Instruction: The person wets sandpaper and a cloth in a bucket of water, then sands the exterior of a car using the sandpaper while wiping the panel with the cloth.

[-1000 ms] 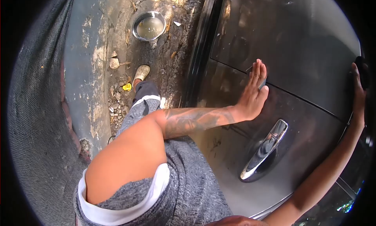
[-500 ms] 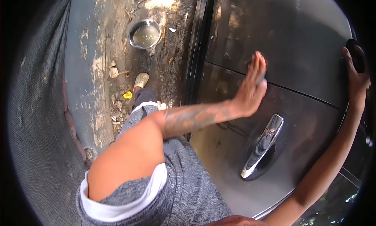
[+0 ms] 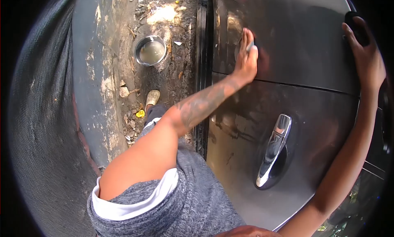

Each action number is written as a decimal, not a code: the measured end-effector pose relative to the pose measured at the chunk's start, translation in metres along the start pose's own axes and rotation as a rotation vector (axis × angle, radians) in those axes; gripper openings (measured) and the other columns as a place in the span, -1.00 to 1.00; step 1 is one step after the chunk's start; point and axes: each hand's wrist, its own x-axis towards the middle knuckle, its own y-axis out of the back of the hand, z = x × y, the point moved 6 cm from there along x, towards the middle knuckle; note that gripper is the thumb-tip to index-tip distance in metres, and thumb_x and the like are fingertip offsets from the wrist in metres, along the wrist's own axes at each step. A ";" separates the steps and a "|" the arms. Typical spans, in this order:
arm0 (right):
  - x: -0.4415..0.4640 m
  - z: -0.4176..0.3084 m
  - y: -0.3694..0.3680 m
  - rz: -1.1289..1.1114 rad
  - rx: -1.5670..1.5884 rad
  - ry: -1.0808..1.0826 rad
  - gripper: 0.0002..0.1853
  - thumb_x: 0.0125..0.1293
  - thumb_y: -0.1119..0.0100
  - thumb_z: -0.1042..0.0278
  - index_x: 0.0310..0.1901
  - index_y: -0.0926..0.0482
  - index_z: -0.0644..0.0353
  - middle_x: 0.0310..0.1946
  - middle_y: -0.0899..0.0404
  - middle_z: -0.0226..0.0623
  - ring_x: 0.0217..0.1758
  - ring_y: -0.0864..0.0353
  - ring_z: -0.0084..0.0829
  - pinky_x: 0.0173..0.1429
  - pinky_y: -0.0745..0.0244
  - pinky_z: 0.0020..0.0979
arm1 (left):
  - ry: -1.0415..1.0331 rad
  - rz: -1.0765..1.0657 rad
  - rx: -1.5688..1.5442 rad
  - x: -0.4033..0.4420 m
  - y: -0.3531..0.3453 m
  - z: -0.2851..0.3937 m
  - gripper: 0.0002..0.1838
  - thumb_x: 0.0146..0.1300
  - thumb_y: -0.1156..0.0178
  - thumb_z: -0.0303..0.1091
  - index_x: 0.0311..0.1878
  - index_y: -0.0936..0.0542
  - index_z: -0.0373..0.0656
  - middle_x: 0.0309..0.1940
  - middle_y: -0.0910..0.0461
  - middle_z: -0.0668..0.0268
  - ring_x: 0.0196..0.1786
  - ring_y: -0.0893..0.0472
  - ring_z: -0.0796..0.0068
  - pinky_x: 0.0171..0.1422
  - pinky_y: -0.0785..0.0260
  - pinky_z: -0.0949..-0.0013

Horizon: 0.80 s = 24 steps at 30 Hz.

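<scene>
Head camera: Watching from a distance, I see the left hand point(image 3: 246, 68) against a dark car door panel point(image 3: 283, 44), fingers pointing up the frame, above the seam point(image 3: 303, 85) and the chrome door handle point(image 3: 269, 157). A blue-grey sliver point(image 3: 250, 46) shows at its fingers, too small for me to identify. The right hand point(image 3: 367, 62), well apart from the left, reaches the panel's far edge beside a black object point(image 3: 358, 29); I cannot tell whether the fingers grip it. The car body lies directly in front of the person, to the right of the footpath.

I judge slipping the main risk: a palm sliding on the glossy panel could catch the seam, and grit under the fingers could scratch the paint. With both arms stretched, a clog point(image 3: 152, 98) skidding on the damp, stony ground point(image 3: 175, 79) could cost the person balance.

A round metal basin point(image 3: 137, 48) sits upright on that ground, beyond the clog and apart from both hands, holding cloudy water point(image 3: 152, 53). A knock or an uneven base could spill it.
</scene>
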 end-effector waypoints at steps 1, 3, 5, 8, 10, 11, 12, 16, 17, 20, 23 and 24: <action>0.003 -0.004 0.003 -0.021 -0.060 0.014 -0.41 0.23 -0.30 -0.32 0.20 -0.61 -0.20 0.10 -0.69 -0.34 0.18 -0.68 -0.23 0.16 -0.53 -0.25 | -0.030 0.020 0.056 -0.025 -0.010 0.020 -0.30 0.55 0.37 -0.19 0.60 0.21 -0.38 0.66 0.27 -0.06 0.68 0.27 -0.05 0.72 0.39 0.12; 0.004 -0.002 0.001 -0.040 -0.119 0.017 -0.39 0.25 -0.27 -0.36 0.24 -0.59 -0.22 0.09 -0.70 -0.34 0.15 -0.70 -0.23 0.13 -0.54 -0.29 | -0.138 -0.049 0.157 -0.074 -0.026 0.051 -0.28 0.56 0.41 -0.13 0.59 0.22 -0.43 0.65 0.26 -0.08 0.68 0.23 -0.06 0.73 0.37 0.19; 0.003 -0.002 0.002 0.039 -0.076 0.056 -0.38 0.27 -0.25 -0.37 0.24 -0.59 -0.21 0.10 -0.70 -0.32 0.17 -0.69 -0.20 0.16 -0.53 -0.26 | -0.146 -0.048 0.142 -0.041 -0.013 0.041 -0.29 0.54 0.37 -0.19 0.59 0.21 -0.40 0.65 0.29 -0.09 0.68 0.24 -0.05 0.73 0.37 0.17; 0.005 -0.004 0.002 0.007 -0.070 0.019 -0.39 0.28 -0.24 -0.36 0.24 -0.58 -0.22 0.11 -0.69 -0.30 0.18 -0.67 -0.16 0.17 -0.52 -0.28 | -0.029 -0.030 -0.001 0.020 0.009 0.007 -0.31 0.53 0.38 -0.23 0.59 0.19 -0.42 0.65 0.31 -0.10 0.69 0.26 -0.02 0.73 0.40 0.15; 0.007 -0.009 0.004 -0.038 -0.092 -0.012 -0.40 0.28 -0.24 -0.35 0.25 -0.58 -0.23 0.12 -0.69 -0.30 0.18 -0.67 -0.15 0.17 -0.52 -0.27 | -0.105 0.009 0.089 -0.027 -0.012 0.035 -0.29 0.48 0.36 -0.28 0.59 0.19 -0.44 0.65 0.30 -0.11 0.69 0.28 -0.02 0.73 0.41 0.12; 0.005 -0.008 0.003 -0.084 -0.107 -0.048 -0.41 0.29 -0.24 -0.34 0.25 -0.57 -0.23 0.12 -0.68 -0.29 0.17 -0.68 -0.15 0.16 -0.52 -0.27 | -0.134 -0.059 0.173 -0.058 -0.023 0.052 -0.28 0.45 0.39 -0.30 0.59 0.19 -0.43 0.64 0.29 -0.13 0.69 0.29 -0.03 0.73 0.42 0.10; 0.005 -0.003 -0.001 -0.079 -0.107 -0.064 -0.41 0.29 -0.24 -0.34 0.25 -0.57 -0.23 0.12 -0.68 -0.29 0.17 -0.68 -0.15 0.16 -0.52 -0.27 | -0.206 -0.125 0.122 -0.071 -0.024 0.056 -0.28 0.41 0.41 -0.34 0.60 0.18 -0.42 0.64 0.27 -0.13 0.69 0.28 -0.03 0.73 0.42 0.11; -0.001 -0.021 0.014 0.026 0.058 -0.064 -0.46 0.26 -0.34 -0.15 0.23 -0.57 -0.17 0.15 -0.65 -0.32 0.23 -0.62 -0.17 0.21 -0.49 -0.19 | -0.275 -0.170 0.041 0.005 -0.001 0.032 -0.30 0.55 0.32 -0.14 0.60 0.09 -0.38 0.65 0.19 -0.07 0.69 0.24 -0.01 0.72 0.38 0.14; -0.005 -0.038 0.034 0.144 0.080 -0.054 -0.57 0.09 -0.42 0.06 -0.01 -0.60 -0.06 0.01 -0.63 -0.31 0.17 -0.57 -0.18 0.24 -0.40 -0.18 | -0.255 -0.153 0.055 -0.001 -0.005 0.033 -0.31 0.55 0.33 -0.16 0.60 0.11 -0.40 0.65 0.21 -0.08 0.69 0.25 -0.01 0.72 0.39 0.14; -0.010 -0.054 0.064 0.225 0.092 -0.062 -0.68 -0.08 -0.51 0.28 -0.25 -0.62 0.03 -0.13 -0.61 -0.31 0.14 -0.51 -0.19 0.30 -0.29 -0.15 | -0.219 -0.053 0.094 -0.024 -0.017 0.041 -0.33 0.58 0.37 -0.23 0.59 0.16 -0.44 0.64 0.28 -0.13 0.69 0.27 -0.02 0.72 0.42 0.15; -0.014 -0.055 0.063 0.329 0.130 -0.024 -0.65 -0.10 -0.52 0.25 -0.24 -0.62 0.03 -0.11 -0.61 -0.30 0.17 -0.50 -0.18 0.32 -0.28 -0.12 | -0.339 -0.127 0.235 -0.006 -0.013 0.044 -0.34 0.60 0.42 -0.22 0.58 0.21 -0.46 0.64 0.34 -0.14 0.69 0.31 -0.02 0.73 0.44 0.13; -0.013 -0.052 0.066 0.343 0.126 -0.040 -0.65 -0.10 -0.52 0.25 -0.24 -0.62 0.03 -0.11 -0.61 -0.30 0.17 -0.50 -0.18 0.32 -0.28 -0.12 | -0.330 -0.124 0.266 0.019 -0.009 0.039 -0.33 0.62 0.42 -0.19 0.59 0.21 -0.45 0.64 0.34 -0.14 0.69 0.32 -0.01 0.73 0.45 0.14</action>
